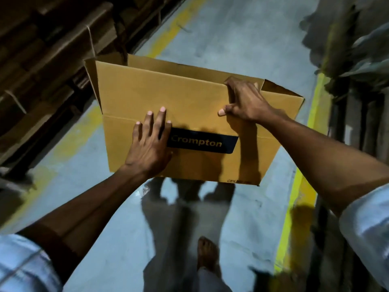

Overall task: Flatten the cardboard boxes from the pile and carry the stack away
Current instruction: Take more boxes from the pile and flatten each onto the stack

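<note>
Head view. One cardboard box point(189, 114), open-topped, not yet flattened, held up in the air over the grey floor point(242, 39) of an aisle edged by yellow lines point(294, 186). Left hand point(149, 144): fingers spread, flat against the near panel, likely to brace it. Right hand point(244, 100): fingers curled over the upper flap's edge, thumb pinching, likely to fold it. Dark label point(202, 143) reads "Crompton"; "CEIL…" at the box's lower right corner. Stacked cartons point(52, 60) on left.

The right hand point(245, 100) is hiding its fingertips behind the cardboard box point(189, 102), whose interior is staying out of sight. Left of the box, stacked cartons point(48, 60) are blurring into darkness; both sleeves are running off frame.
</note>
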Tool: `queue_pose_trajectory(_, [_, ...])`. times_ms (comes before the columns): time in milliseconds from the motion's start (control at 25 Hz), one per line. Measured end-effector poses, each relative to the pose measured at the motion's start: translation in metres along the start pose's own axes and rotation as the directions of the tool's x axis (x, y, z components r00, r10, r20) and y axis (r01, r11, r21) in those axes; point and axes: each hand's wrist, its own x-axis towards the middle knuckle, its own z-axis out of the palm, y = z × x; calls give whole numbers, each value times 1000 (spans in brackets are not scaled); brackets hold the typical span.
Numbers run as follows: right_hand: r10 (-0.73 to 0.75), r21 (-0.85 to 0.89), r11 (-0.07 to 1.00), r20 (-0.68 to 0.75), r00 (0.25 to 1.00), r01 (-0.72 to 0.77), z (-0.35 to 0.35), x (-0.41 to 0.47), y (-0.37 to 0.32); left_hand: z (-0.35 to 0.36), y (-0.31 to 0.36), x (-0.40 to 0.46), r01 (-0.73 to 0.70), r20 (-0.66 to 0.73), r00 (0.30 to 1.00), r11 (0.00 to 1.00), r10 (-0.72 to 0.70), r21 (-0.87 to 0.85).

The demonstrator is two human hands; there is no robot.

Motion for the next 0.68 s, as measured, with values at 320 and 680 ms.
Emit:
queue_pose_trajectory(320, [-10, -2, 1000, 62, 998, 10, 98, 50, 59, 145, 3, 7, 72, 43, 997, 997, -71, -28])
queue_pose_trajectory(680, [-56, -57, 997, 76, 996, 60, 156, 97, 101, 233, 6, 33, 145, 52, 989, 986, -141, -84])
